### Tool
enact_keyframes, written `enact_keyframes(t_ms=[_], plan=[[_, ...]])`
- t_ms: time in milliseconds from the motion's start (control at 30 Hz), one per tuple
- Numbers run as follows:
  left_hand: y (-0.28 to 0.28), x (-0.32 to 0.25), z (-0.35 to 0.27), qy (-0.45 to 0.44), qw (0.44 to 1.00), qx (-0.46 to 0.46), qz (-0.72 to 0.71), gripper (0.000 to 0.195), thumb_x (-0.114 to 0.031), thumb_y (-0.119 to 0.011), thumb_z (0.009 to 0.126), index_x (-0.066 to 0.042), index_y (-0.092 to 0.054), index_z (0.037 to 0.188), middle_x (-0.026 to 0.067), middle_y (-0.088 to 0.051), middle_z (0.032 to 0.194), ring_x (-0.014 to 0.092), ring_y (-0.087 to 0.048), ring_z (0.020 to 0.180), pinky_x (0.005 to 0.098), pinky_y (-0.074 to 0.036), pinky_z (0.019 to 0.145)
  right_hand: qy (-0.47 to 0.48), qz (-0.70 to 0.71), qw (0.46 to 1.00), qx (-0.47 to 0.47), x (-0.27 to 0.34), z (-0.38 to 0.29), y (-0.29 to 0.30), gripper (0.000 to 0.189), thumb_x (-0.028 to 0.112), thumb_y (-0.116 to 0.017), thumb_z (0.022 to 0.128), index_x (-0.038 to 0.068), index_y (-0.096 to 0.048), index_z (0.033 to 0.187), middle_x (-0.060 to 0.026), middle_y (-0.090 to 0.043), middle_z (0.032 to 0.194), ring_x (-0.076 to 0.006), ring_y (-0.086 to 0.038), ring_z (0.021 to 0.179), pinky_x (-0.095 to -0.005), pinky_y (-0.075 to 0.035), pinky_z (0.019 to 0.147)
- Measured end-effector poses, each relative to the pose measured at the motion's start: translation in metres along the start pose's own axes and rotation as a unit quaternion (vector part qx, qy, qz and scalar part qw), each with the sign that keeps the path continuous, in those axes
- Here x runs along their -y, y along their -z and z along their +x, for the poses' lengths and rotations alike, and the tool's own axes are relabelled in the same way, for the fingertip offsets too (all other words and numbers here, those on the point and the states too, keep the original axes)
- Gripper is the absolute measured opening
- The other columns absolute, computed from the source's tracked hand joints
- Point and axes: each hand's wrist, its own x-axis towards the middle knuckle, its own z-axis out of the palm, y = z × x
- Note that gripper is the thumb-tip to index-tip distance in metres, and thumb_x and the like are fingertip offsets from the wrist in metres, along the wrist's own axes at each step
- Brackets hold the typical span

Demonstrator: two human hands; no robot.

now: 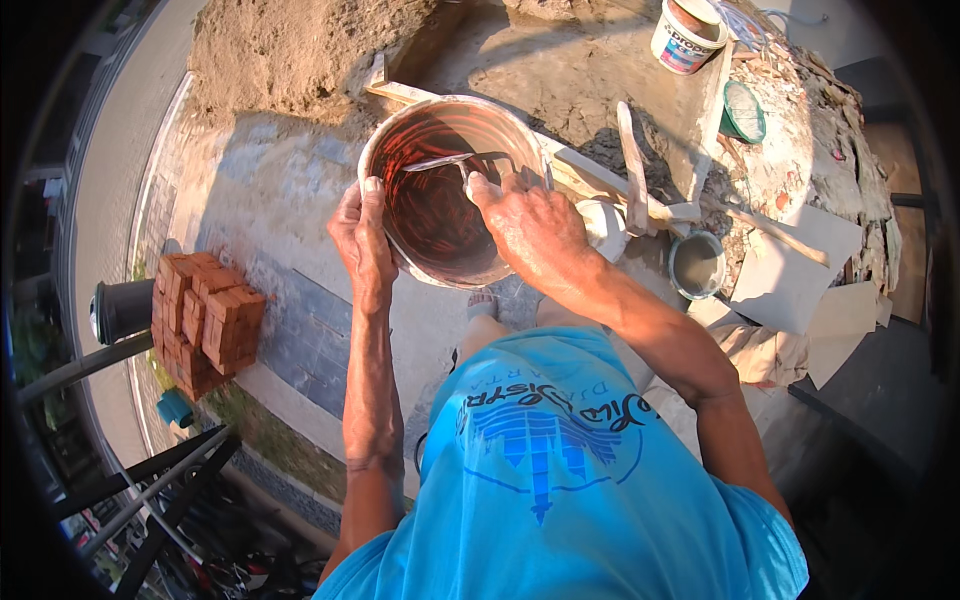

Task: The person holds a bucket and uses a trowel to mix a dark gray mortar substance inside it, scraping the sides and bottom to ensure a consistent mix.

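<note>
A large pale bucket (431,251) with a reddish, mortar-smeared inside is held up in front of me, its mouth tilted towards me. My left hand (365,240) grips its left rim, thumb over the edge. Inside the mouth, my right hand (536,225) is closed around the handle of a trowel (435,163). The trowel's thin blade is seen nearly edge-on near the far left inner wall. My right forearm and hand cover part of the bucket's right side. Just right of that hand, a white tub (606,225) is partly hidden.
Beyond the bucket lies a wood-edged mixing area with grey mortar (555,64), beside a sand heap (300,60). A wooden handle (634,165), water-filled bucket (696,262), printed tub (686,37) and rubble (795,165) stand right. Stacked red bricks (206,319) are left.
</note>
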Motion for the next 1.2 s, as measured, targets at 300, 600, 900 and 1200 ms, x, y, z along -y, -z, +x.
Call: enact_keyframes(t_ms=[300,600,900,1200], plan=[[0.002,-0.002,0.004,0.019,0.997,-0.009,-0.077,0.036,-0.022,-0.056,0.097,0.009,-0.060,0.114,0.0129,-0.068,0.100,0.015,-0.065,0.083,0.0273,-0.054,0.070,0.023,0.010,0.999,-0.021,-0.006,-0.004,0.012,0.038,0.006,-0.055,0.083,-0.007,-0.055,0.119,-0.0206,-0.063,0.083,-0.0314,-0.069,0.073,-0.0385,-0.056,0.057],[0.011,-0.002,0.007,0.015,0.998,-0.024,-0.056,0.034,-0.022,-0.055,0.098,0.007,-0.061,0.113,0.0117,-0.068,0.101,0.015,-0.065,0.083,0.0263,-0.053,0.071,0.089,0.018,0.996,0.007,-0.003,-0.015,0.007,0.043,0.007,-0.056,0.082,0.005,-0.055,0.125,-0.0224,-0.063,0.090,-0.0313,-0.068,0.070,-0.0400,-0.055,0.059],[0.016,-0.007,0.005,-0.012,0.998,-0.007,-0.061,0.039,-0.027,-0.056,0.098,0.008,-0.061,0.113,0.0122,-0.068,0.100,0.014,-0.063,0.084,0.0268,-0.051,0.074,0.114,-0.099,0.987,-0.049,0.011,-0.017,0.021,0.043,0.010,-0.059,0.081,0.005,-0.056,0.124,-0.0141,-0.061,0.091,-0.0252,-0.067,0.077,-0.0339,-0.056,0.059],[0.015,-0.007,0.000,0.005,0.998,-0.023,-0.065,0.040,-0.028,-0.057,0.097,0.008,-0.062,0.112,0.0110,-0.068,0.099,0.013,-0.062,0.083,0.0254,-0.050,0.074,0.100,-0.145,0.981,-0.077,0.013,-0.015,0.028,0.046,0.013,-0.061,0.078,0.006,-0.057,0.124,-0.0105,-0.059,0.086,-0.0256,-0.066,0.079,-0.0313,-0.056,0.059]])
